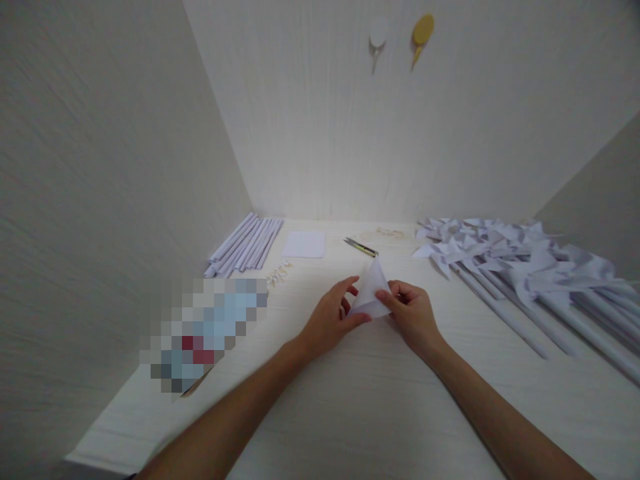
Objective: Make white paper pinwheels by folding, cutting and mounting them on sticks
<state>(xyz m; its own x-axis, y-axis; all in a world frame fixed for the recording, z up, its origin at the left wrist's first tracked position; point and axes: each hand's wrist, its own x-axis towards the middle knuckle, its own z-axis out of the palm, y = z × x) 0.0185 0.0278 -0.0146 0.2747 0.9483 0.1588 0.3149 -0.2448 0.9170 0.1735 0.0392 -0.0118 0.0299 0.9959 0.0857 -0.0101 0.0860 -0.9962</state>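
Paper: you hold a white sheet of paper folded into a triangle (371,291) just above the pale wood-grain table (360,400), near the middle of the view, its point aimed at 12 o'clock.
Left hand: your left hand (327,321) grasps the triangle's lower left edge, thumb on top, fingers curled beneath.
Right hand: your right hand (413,315) pinches the lower right corner between thumb and fingertips; the two hands almost meet under the paper.
Scissors: a small pair of dark-bladed scissors with yellowish handles (361,247) lies at 12 o'clock from the paper, near it, blades toward the left.
Blank sheets: a small flat stack of white square paper (304,244) sits at 11 o'clock, beside the scissors.
Rolled sticks: a row of white rolled paper sticks (245,245) lies at 10 o'clock, against the left wall.
Small pieces: a scatter of tiny pale bits (278,273) rests just below those sticks; you cannot tell what they are.
Pinwheels: a heap of finished white paper pinwheels on long white stems (520,267) spreads from 2 to 4 o'clock.
Wall: two round hooks, one white (378,35) and one yellow (423,32), hang at 12 o'clock, high up.
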